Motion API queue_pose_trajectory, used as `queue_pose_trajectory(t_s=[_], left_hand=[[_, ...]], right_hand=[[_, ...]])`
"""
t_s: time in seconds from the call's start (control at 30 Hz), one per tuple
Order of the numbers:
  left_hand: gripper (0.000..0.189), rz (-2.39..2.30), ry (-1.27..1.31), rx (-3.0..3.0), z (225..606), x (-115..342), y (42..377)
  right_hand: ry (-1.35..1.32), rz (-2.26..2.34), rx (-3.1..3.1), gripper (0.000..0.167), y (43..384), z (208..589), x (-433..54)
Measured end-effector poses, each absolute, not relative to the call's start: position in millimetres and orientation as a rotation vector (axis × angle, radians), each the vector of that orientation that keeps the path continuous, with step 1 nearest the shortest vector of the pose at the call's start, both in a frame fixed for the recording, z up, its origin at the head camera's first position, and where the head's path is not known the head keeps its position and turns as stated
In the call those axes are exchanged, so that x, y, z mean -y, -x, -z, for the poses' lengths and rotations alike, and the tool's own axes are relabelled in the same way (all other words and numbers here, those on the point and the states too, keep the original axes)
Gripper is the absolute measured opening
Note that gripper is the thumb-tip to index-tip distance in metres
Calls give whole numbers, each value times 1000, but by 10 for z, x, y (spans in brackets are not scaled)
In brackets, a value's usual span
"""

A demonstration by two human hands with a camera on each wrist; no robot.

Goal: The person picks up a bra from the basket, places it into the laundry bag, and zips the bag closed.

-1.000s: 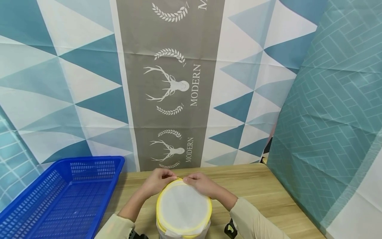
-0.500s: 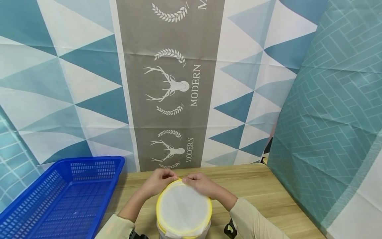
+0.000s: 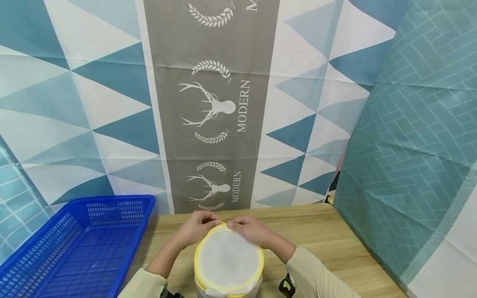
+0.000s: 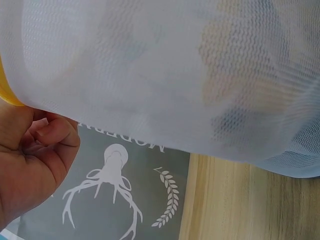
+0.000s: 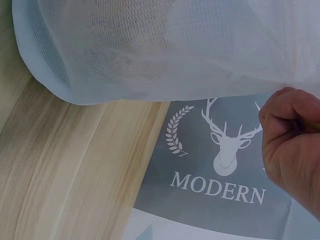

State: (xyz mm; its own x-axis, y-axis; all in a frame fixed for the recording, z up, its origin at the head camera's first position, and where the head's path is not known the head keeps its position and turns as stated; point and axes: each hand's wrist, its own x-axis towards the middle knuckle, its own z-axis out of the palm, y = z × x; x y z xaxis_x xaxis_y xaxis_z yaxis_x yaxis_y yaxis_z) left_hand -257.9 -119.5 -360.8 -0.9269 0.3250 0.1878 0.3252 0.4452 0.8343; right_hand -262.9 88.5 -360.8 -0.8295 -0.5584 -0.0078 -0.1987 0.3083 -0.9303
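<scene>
A round white mesh laundry bag with yellow trim stands upright on the wooden table, its flat top facing up. At the far edge of that top, my left hand pinches the yellow rim between thumb and curled fingers. Close beside it, my right hand grips the same rim, thumb on top. Blurred coloured shapes show through the bag's mesh side in the left wrist view. What lies between the fingertips is hidden. In the right wrist view, the curled right hand sits against the bag's upper edge.
A blue plastic basket with perforated walls stands left of the bag. The wooden table extends to the right. Behind it hangs a patterned cloth with deer heads and triangles; a teal cloth hangs at the right.
</scene>
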Motion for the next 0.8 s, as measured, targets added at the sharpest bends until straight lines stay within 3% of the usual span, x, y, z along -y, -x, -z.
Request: queue_pose_trajectory(t_s=[0.8], left_hand=[[20, 1558, 629, 2649, 3612, 1204, 2548]], right_hand=[[656, 1534, -2277, 33, 2611, 3626, -902]])
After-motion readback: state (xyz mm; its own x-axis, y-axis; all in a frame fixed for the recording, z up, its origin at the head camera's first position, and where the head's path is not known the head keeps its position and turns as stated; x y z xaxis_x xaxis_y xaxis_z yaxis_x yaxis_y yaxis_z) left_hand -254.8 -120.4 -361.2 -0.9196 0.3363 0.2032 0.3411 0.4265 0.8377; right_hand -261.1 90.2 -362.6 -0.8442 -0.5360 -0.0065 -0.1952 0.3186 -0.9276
